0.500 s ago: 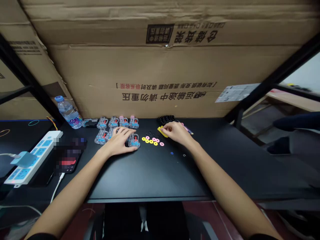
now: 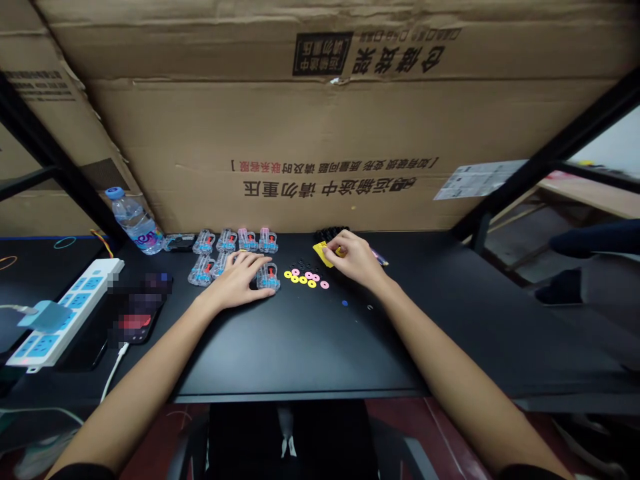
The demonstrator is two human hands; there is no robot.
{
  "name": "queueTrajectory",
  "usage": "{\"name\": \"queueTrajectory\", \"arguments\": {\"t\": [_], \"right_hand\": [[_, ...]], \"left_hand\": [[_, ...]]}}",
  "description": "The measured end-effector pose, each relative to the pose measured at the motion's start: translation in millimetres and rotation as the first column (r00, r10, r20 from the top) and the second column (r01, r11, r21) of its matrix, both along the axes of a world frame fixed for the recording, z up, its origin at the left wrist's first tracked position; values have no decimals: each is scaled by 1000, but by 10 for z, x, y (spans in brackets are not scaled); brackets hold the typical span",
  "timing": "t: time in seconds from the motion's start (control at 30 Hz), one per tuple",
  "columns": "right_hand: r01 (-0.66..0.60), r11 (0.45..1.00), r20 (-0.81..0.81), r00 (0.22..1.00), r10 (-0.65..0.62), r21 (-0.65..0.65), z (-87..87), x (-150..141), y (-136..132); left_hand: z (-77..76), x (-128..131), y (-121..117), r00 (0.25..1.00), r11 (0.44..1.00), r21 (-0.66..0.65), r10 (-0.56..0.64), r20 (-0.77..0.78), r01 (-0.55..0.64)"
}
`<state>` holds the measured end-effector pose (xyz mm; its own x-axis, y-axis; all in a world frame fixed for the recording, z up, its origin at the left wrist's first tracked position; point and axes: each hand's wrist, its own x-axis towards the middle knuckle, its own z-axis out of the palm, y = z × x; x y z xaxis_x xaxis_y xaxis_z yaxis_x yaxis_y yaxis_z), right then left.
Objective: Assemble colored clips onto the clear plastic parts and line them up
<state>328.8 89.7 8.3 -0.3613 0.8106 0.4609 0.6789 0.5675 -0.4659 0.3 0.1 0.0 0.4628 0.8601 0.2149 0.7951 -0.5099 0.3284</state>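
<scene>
My left hand lies over a group of small clear plastic devices with blue and red parts, its fingers spread. The thumb and forefinger rest along the near device at the right end of the front row. More of these devices stand in two rows; some are partly hidden under my fingers. My right hand pinches a flat yellow piece just above the table. Several small yellow rings and pink rings lie between my hands, beside small black parts.
Black parts are heaped behind my right hand. A water bottle, a power strip and a phone are at the left. A cardboard wall closes off the back. A person's leg shows at far right.
The yellow piece is tilted slightly more upright in my right hand. My left hand stays in place over the devices. The view has shifted slightly.
</scene>
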Motion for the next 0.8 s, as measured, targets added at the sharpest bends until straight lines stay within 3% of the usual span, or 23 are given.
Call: {"name": "queueTrajectory", "arguments": {"t": [0.3, 0.43, 0.53, 0.6, 0.7, 0.8], "right_hand": [[-16, 1000, -53, 999, 15, -8, -10, -28, -18], [11, 991, -90, 996, -24, -134, 41, -71, -82], [-79, 968, -211, 977, 29, -237, 112, -204, -228], [-199, 921, -294, 951, 99, -335, 141, -328, -352], [-351, 807, -380, 909, 172, -475, 120, -502, -507], [-429, 725, -474, 866, 161, -539, 35, -613, -584]], "left_hand": [[-23, -21, 13, 1000, 1000, 9, 17, -1, -17], [-5, -14, 12, 1000, 1000, -1, 16, -2, -16], [56, 28, -15, 999, 1000, 23, -3, 46, 2], [104, 74, -46, 995, 999, 41, -37, 90, 34], [134, 162, -95, 989, 997, 41, -68, 134, 63], [105, 249, -132, 985, 997, 30, -79, 156, 75]]}}
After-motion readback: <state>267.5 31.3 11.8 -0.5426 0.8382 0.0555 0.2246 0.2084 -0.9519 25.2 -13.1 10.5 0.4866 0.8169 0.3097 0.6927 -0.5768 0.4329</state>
